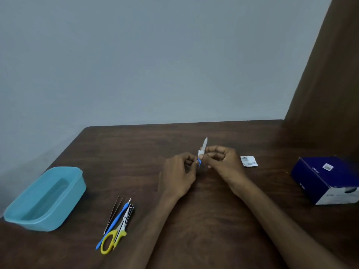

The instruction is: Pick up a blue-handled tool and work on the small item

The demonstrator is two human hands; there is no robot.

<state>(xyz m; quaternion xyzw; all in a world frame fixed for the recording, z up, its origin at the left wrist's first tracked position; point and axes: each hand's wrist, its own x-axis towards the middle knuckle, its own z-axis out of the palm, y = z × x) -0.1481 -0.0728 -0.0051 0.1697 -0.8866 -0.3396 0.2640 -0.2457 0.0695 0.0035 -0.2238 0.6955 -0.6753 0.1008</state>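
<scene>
Both my hands meet over the middle of the dark wooden table point(194, 220). Between them stands a small slim tool point(204, 147) with a whitish pointed upper part and a blue lower end, tilted slightly right. My left hand point(177, 176) pinches its blue lower end with curled fingers. My right hand point(223, 162) holds the white middle part between thumb and fingertips. The tool's lower tip is hidden between my fingers.
A teal plastic tub point(45, 199) sits at the left. Near the front lie yellow-handled scissors point(113, 239), a blue-handled tool point(114, 224) and metal tweezers point(114, 212). A small torn white packet point(249, 161) lies right of my hands, and a dark blue box point(328, 179) stands at the far right.
</scene>
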